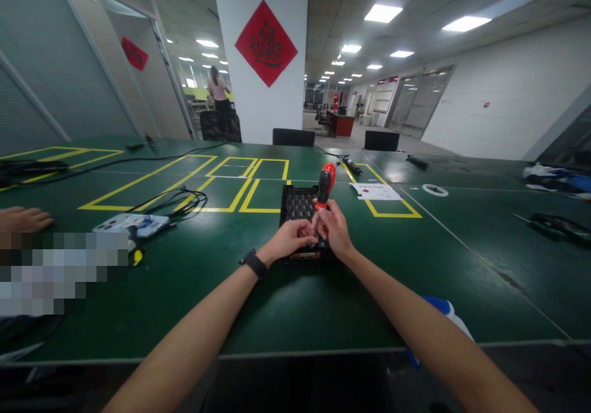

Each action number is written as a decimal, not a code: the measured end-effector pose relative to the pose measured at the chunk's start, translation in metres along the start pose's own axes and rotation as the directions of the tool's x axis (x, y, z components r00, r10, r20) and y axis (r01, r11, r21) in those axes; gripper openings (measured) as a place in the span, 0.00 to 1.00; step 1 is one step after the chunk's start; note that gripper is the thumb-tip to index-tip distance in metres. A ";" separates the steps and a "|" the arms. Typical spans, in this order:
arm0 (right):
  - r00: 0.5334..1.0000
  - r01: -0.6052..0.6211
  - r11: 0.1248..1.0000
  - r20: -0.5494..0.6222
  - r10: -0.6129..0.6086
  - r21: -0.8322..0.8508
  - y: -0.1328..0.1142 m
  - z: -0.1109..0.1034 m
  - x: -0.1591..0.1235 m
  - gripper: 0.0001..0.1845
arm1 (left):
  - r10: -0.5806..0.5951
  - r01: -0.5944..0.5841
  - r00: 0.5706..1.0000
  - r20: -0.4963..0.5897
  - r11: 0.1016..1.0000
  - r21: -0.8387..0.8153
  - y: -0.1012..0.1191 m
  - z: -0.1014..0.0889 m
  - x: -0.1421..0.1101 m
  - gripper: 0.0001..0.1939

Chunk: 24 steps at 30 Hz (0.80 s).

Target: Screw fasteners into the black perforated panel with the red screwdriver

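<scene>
A screwdriver with a red and black handle stands nearly upright, tilted slightly, over a black case with a mesh-like inside. My right hand is closed, its fingers around the screwdriver just below the handle. Beside it, my left hand is pinched near the lower shaft, over the near part of the case; what its fingertips hold is hidden. The screwdriver's tip cannot be made out between the fingers. A dark watch sits on my left wrist.
On the green table lie a white paper, a tape roll, a phone-like device and black cables. Yellow tape marks rectangles. Another person's hand rests at the left. Chairs line the far edge; someone stands beyond.
</scene>
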State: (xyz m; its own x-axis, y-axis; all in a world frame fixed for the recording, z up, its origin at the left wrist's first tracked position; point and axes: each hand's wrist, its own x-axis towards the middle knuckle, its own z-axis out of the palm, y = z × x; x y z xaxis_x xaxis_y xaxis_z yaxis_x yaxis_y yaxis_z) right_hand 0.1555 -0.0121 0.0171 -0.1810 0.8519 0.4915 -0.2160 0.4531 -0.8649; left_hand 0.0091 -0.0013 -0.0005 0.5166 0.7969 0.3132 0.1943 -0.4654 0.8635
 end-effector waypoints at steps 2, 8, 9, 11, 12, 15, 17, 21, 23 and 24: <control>1.000 0.001 1.000 0.005 -0.001 0.004 0.001 0.000 0.000 0.18 | 0.008 -0.008 1.000 -0.006 0.999 0.042 -0.001 -0.001 0.000 0.13; 1.000 -0.023 0.999 0.009 0.023 0.035 0.003 0.001 0.000 0.20 | 0.082 -0.077 0.992 0.098 0.995 -0.060 0.002 -0.003 -0.001 0.10; 1.000 -0.030 0.999 0.011 0.029 0.038 0.002 0.001 0.000 0.21 | 0.099 -0.091 0.989 0.110 0.993 -0.076 0.002 -0.003 -0.001 0.09; 0.999 -0.033 0.999 0.011 0.033 0.036 0.002 0.001 0.000 0.21 | 0.116 -0.105 0.986 0.123 0.990 -0.091 0.002 -0.003 -0.001 0.09; 1.000 -0.028 0.999 0.008 0.028 0.032 0.001 0.001 0.000 0.21 | 0.112 -0.102 0.987 0.119 0.991 -0.090 0.001 -0.003 -0.001 0.09; 1.000 0.000 1.000 -0.018 0.001 0.014 0.002 0.001 0.000 0.18 | 0.058 -0.052 0.996 0.066 0.996 -0.079 -0.004 -0.002 0.000 0.11; 1.000 0.010 1.000 -0.025 -0.010 0.008 0.002 0.001 0.000 0.17 | 0.022 -0.018 0.999 0.037 0.995 -0.098 -0.006 -0.002 0.000 0.13; 1.000 0.000 1.000 0.008 -0.001 0.026 0.003 0.000 0.001 0.15 | 0.031 -0.019 0.998 0.061 0.984 -0.180 -0.007 -0.001 0.000 0.12; 1.000 -0.011 0.999 0.015 0.010 0.042 0.003 0.000 0.001 0.16 | 0.048 -0.028 0.995 0.088 0.977 -0.213 -0.005 -0.002 0.000 0.11; 1.000 -0.019 0.999 0.018 0.018 0.051 0.003 0.000 0.001 0.17 | 0.053 -0.029 0.993 0.102 0.973 -0.227 -0.004 -0.002 0.000 0.10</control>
State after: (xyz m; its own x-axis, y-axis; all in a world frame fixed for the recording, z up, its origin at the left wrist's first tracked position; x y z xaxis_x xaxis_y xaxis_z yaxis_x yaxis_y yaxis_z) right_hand 0.1552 -0.0099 0.0153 -0.2024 0.8551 0.4773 -0.2607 0.4228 -0.8679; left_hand 0.0071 0.0016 -0.0032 0.6084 0.7278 0.3166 -0.0148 -0.3884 0.9214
